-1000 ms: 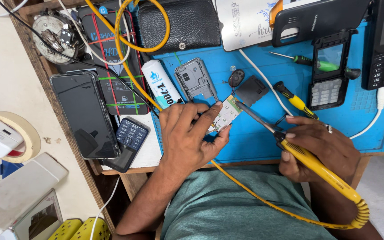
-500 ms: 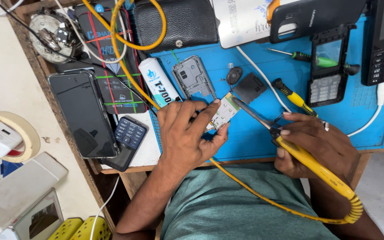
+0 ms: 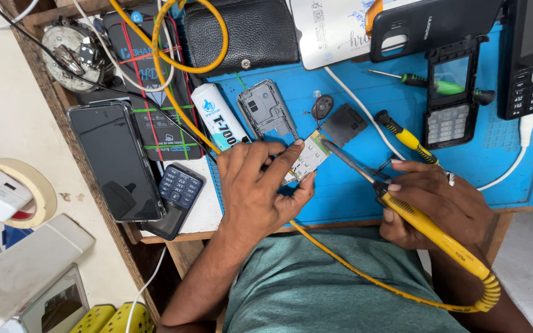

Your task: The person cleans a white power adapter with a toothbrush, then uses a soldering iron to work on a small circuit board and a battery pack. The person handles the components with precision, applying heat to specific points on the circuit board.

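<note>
Left hand [image 3: 257,191]: centre frame, fingers pinching a small circuit board [image 3: 306,161].
Right hand [image 3: 442,203]: lower right, gripping a yellow soldering iron [image 3: 427,225], tip on board.
Around: grey phone shell [image 3: 266,111] above, screwdriver [image 3: 405,135] beside.

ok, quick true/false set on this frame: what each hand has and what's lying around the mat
1. The left hand holds a small circuit board between its fingers. True.
2. The right hand holds a green-handled screwdriver. False: it grips a yellow-handled soldering iron; the green-handled screwdriver lies untouched on the blue mat.
3. The iron's tip points at the board. True, though contact cannot be made out.
4. The dark smartphone lies on the blue mat. False: it lies off the mat, at the bench's left edge.
5. A white glue tube lies beside a grey phone back shell. True.
</note>
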